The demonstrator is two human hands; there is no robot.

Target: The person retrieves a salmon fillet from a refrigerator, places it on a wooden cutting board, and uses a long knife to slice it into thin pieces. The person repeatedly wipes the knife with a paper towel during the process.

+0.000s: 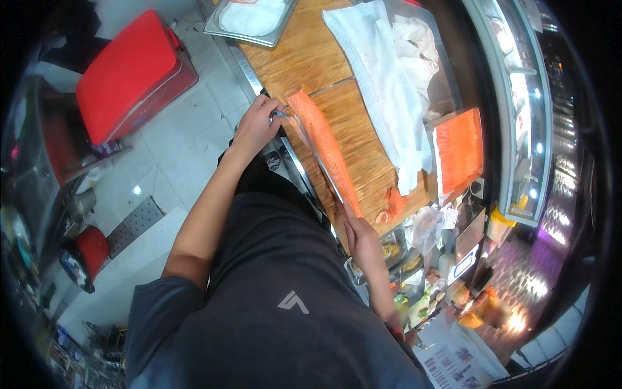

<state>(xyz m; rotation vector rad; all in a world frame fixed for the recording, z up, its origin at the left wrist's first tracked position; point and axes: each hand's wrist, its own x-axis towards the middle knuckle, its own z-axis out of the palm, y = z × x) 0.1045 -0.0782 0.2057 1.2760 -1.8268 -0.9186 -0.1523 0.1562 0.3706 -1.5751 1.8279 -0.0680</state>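
Note:
A long orange salmon fillet [324, 146] lies on the wooden cutting board [374, 141]. A long thin knife blade [318, 158] runs along its near side, close against the flesh. My right hand [365, 240] is closed round the knife's handle end, at the fillet's right end. At the other end my left hand [260, 121] pinches a small bluish piece beside a pale strip [296, 130] along the fillet's edge; I cannot tell what the bluish piece is. Small salmon scraps [392, 205] rest on the board near its right end.
Across the board's far side lies a white cloth [384, 87]. A tray of salmon [458, 153] stands beyond it, near a glass display case [527, 121]. A metal tray [252, 19] sits at upper left. On the floor is a red cooler box [131, 73]. Food containers [393, 245] stand at right.

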